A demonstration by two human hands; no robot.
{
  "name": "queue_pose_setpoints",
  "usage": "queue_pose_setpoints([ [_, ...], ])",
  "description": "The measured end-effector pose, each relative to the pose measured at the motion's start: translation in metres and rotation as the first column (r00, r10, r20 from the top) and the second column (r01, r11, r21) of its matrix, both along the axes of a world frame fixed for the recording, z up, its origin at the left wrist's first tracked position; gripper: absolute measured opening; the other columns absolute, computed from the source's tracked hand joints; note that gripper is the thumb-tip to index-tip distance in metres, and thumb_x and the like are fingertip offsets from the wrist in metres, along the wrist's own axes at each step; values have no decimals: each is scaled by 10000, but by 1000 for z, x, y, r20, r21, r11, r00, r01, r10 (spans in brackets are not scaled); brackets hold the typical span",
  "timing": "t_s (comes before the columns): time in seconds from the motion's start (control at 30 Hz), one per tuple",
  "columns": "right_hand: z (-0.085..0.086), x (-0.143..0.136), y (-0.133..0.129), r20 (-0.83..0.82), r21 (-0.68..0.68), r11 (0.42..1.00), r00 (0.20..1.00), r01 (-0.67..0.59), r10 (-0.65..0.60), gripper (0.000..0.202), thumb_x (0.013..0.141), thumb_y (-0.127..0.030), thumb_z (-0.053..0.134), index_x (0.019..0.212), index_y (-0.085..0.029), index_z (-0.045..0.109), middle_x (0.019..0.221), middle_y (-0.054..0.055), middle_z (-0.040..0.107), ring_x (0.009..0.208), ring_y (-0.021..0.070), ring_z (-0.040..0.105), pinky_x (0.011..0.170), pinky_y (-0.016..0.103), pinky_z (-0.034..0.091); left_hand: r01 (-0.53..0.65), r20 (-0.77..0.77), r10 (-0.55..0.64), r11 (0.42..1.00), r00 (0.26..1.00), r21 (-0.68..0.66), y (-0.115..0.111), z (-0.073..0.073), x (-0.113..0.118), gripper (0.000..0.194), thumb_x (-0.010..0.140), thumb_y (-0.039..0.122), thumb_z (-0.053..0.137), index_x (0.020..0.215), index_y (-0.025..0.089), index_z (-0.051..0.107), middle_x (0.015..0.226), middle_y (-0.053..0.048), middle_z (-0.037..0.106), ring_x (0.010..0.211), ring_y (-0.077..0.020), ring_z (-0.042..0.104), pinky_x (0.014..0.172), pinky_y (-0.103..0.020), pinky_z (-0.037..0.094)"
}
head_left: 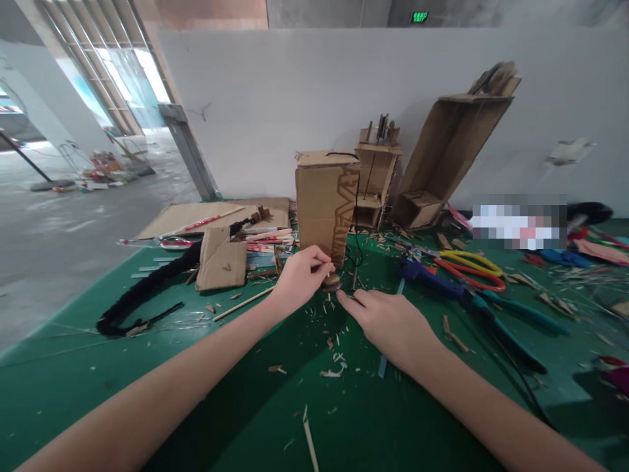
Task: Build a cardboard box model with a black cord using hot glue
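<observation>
My left hand (305,276) is closed in a pinch over a small round brown piece (332,283), which looks like stacked cardboard discs. What sits between its fingertips is mostly hidden; a pale bit shows there. My right hand (393,324) is curled closed on the other side, its index fingertip at the edge of the round piece. A thin dark rod (354,278) stands out just beyond its fingers, and I cannot tell whether it is held. Right behind both hands stands an upright cardboard box (322,203) with a black cord (358,236) hanging down its side.
Pale shavings (338,357) litter the green table (236,406). Left lie cut cardboard (223,262), a black fuzzy strip (147,295) and a wooden stick (243,303). Right are a blue glue gun (437,278), orange-handled scissors (472,275) and teal-handled pliers (525,313). Cardboard structures (455,137) stand against the wall.
</observation>
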State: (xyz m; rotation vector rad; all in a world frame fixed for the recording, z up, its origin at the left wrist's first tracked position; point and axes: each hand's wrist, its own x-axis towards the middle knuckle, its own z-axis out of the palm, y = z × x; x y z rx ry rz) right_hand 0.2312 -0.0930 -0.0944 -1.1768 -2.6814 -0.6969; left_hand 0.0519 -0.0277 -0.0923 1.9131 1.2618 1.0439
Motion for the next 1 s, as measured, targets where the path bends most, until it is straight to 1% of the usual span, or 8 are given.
queue_pose_setpoints([
  [0.17, -2, -2, -2, 7, -60, 998, 999, 37, -36, 459, 715, 17, 472, 1126, -154, 581, 742, 11, 613, 563, 128, 556, 436, 281, 213, 15, 8, -15, 1000, 1000, 9, -2, 0, 1, 71, 806, 246, 529, 766, 188, 537, 797, -35, 710, 757, -156, 674, 651, -252, 510],
  [0.37, -2, 2, 0, -53, -183, 981, 996, 63, -74, 445, 762, -50, 485, 1177, -194, 557, 795, 14, 635, 563, 120, 565, 448, 257, 269, 20, 25, -20, 1000, 1000, -22, -1, 1, 2, 72, 812, 245, 532, 765, 191, 543, 808, -41, 718, 773, -161, 679, 656, -257, 523],
  [0.47, 2, 8, 1, -90, -264, 961, 990, 81, -108, 414, 801, -82, 465, 1161, -257, 572, 787, -1, 644, 551, 110, 559, 458, 244, 280, 3, 21, -2, 1000, 1000, -30, -1, 2, 3, 54, 810, 230, 534, 773, 191, 539, 810, -45, 721, 782, -166, 681, 672, -264, 525],
  [0.53, 4, 12, 1, -124, -284, 956, 986, 76, -115, 389, 825, -101, 450, 1137, -291, 585, 780, -15, 641, 553, 101, 552, 459, 238, 270, 7, 23, -7, 1000, 1000, -27, -2, 1, 3, 48, 810, 230, 532, 781, 192, 537, 815, -44, 722, 782, -165, 681, 673, -264, 524],
  [0.6, 4, 16, 3, -121, -240, 967, 986, 83, -114, 399, 823, -96, 450, 1149, -285, 577, 791, -12, 636, 570, 103, 549, 448, 243, 240, 16, 23, -16, 1000, 1000, -21, -2, 1, 3, 49, 812, 232, 530, 785, 192, 536, 819, -44, 721, 785, -164, 681, 670, -260, 521],
  [0.67, 2, 17, 5, -89, -154, 984, 991, 89, -104, 413, 801, -70, 463, 1157, -249, 572, 787, -2, 629, 595, 117, 553, 442, 256, 209, 24, 20, -23, 1000, 1000, -16, -2, 0, 2, 45, 815, 229, 524, 788, 193, 533, 828, -44, 721, 795, -162, 681, 666, -254, 517],
  [0.77, -3, 16, 7, -74, -45, 997, 995, 70, -73, 396, 792, -49, 474, 1140, -205, 578, 784, 10, 629, 655, 135, 562, 457, 268, 213, 34, 16, -34, 999, 999, -17, -1, 0, 2, 30, 820, 216, 507, 807, 196, 525, 849, -48, 722, 824, -161, 681, 670, -251, 515],
  [1.0, -6, 13, 9, -90, -29, 999, 995, 33, -35, 374, 794, -54, 482, 1120, -201, 590, 801, 11, 647, 687, 137, 564, 479, 264, 238, 41, 4, -41, 997, 999, -58, -2, 5, 2, 34, 820, 181, 485, 824, 191, 517, 879, -58, 722, 847, -165, 677, 647, -247, 503],
])
